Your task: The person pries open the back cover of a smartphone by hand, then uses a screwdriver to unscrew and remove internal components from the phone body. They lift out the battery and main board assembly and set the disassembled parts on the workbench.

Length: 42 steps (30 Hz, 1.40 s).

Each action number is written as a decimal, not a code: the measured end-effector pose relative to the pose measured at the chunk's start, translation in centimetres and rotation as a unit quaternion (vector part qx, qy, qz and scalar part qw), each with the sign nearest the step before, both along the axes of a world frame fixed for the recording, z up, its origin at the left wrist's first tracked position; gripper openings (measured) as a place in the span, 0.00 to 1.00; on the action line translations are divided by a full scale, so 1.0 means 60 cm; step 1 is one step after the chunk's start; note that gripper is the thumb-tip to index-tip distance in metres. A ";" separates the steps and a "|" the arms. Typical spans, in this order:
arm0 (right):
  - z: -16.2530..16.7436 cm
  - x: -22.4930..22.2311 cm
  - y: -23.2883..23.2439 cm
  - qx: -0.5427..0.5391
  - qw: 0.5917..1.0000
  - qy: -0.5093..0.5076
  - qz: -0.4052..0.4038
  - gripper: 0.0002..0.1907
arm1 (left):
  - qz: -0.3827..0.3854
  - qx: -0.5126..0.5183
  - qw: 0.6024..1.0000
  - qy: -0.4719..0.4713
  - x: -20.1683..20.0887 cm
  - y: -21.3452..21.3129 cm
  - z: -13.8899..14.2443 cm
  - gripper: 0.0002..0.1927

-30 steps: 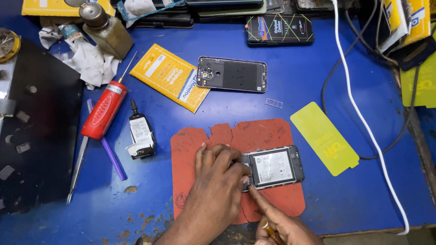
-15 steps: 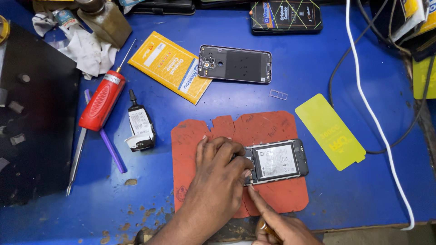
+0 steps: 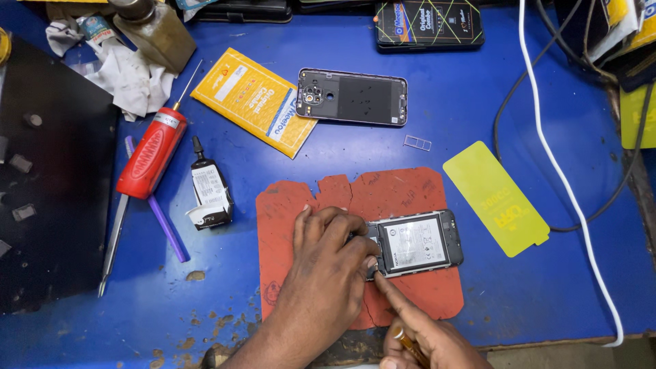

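On red mat (image 3: 403, 195), 6 o'clock of blue bench (image 3: 437, 137): opened phone (image 3: 415, 243), battery up. Left hand (image 3: 328, 263) fingers curled, pinning phone's 9 o'clock end. Right hand (image 3: 427, 338) forefinger extended, touching phone's lower corner; remaining fingers gripping thin tool (image 3: 404, 339).

Blue workbench (image 3: 478, 102) with red mat (image 3: 403, 195), yellow film (image 3: 495, 198), red screwdriver (image 3: 150, 162), glue bottle (image 3: 210, 193), white cable (image 3: 557, 164).

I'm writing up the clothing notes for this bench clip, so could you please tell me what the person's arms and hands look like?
Both arms come in from the bottom edge. The left hand and its forearm are bare: no glove, sleeve, watch or ring shows. The right hand is bare too, with no glove or ring visible; its wrist is cut off by the frame, so a sleeve or band there cannot be told.
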State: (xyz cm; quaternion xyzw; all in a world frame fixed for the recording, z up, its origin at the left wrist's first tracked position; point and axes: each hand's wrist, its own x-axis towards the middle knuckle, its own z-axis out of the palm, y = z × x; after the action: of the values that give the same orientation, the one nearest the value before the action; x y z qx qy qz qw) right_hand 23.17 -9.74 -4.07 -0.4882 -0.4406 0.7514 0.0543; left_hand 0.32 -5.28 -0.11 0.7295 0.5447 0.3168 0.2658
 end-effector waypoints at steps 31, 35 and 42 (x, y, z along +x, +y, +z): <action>0.011 0.018 0.022 -0.196 0.890 0.346 -0.225 0.41 | 0.009 -0.001 1.000 -0.010 0.000 -0.002 0.001 0.06; 0.019 0.024 0.024 -0.187 0.872 0.379 -0.246 0.36 | 0.021 0.011 0.999 -0.044 -0.002 0.000 0.006 0.05; 0.036 0.069 0.056 0.018 0.914 0.255 -0.317 0.25 | 0.110 0.028 0.984 -0.140 -0.049 0.033 0.037 0.01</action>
State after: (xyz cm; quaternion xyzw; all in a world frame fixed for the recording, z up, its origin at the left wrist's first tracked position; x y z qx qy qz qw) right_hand 27.29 -6.36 -1.92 -0.3932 -0.2479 0.7854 0.4088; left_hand -2.64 -3.27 2.10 0.6207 0.5700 0.4583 0.2826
